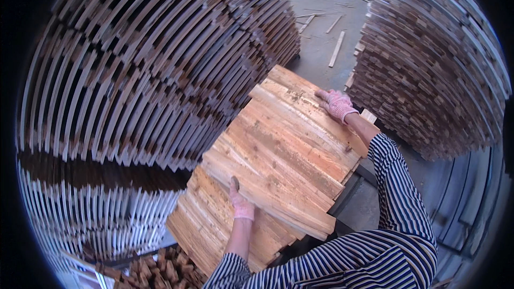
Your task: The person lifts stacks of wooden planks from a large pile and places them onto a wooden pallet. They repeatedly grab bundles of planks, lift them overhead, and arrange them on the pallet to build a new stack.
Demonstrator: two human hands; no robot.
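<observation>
A layer of pale reddish-brown wooden boards (273,158) lies side by side in front of me, its edges uneven. A lower step of similar boards (209,217) shows at its near left. My left hand (241,203), in a pink glove with a dark fingertip, rests where the two levels meet. Its visible fingers point away from me, stretched along the wood. On the far right part of the upper boards lies my right hand (337,105), also in a pink glove, its fingers extended and flat on the surface. The undersides of both hands are hidden.
Tall stacks of slats (155,64) rise close on the left. Another high stack (428,64) stands on the right. Between them, loose strips (336,49) lie on the grey floor (316,0). A heap of short wood pieces (160,270) sits at the lower left.
</observation>
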